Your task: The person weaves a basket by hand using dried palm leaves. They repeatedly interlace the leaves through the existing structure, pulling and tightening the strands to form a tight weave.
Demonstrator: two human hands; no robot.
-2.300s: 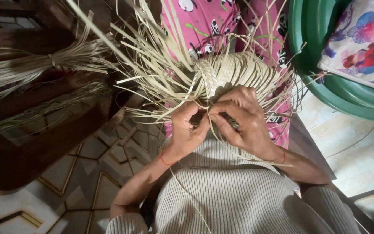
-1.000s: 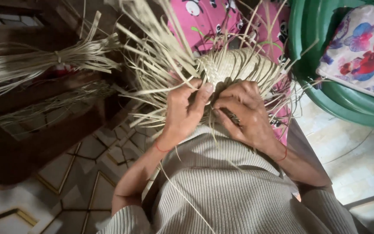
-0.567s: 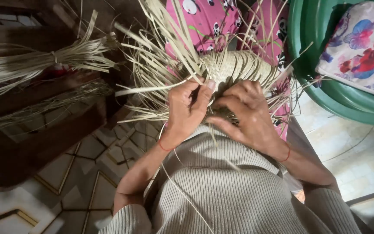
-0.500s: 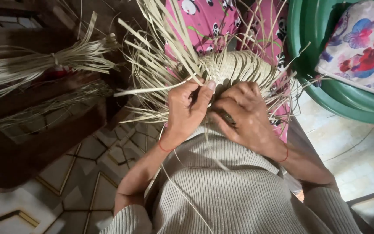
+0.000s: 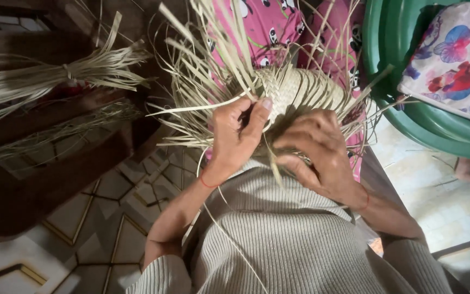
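Both hands grip the pale, half-woven straw basket point(image 5: 300, 90) against the lap: left hand point(image 5: 235, 136) pinches a loose strand, right hand point(image 5: 314, 149) clamps the weave steady.

**Colours and patterns**

Woven piece point(image 5: 300, 90): pale straw, checker weave. Trousers point(image 5: 270, 24): pink w/ black-white print. Tub point(image 5: 409, 120): green. Cloth point(image 5: 455, 60): white, red-blue floral. Sweater point(image 5: 289, 239): grey, ribbed. Floor point(image 5: 99, 234): pale tiles, gold lines.

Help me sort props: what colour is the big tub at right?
Green tub, holding a floral cloth; the head view shows it.
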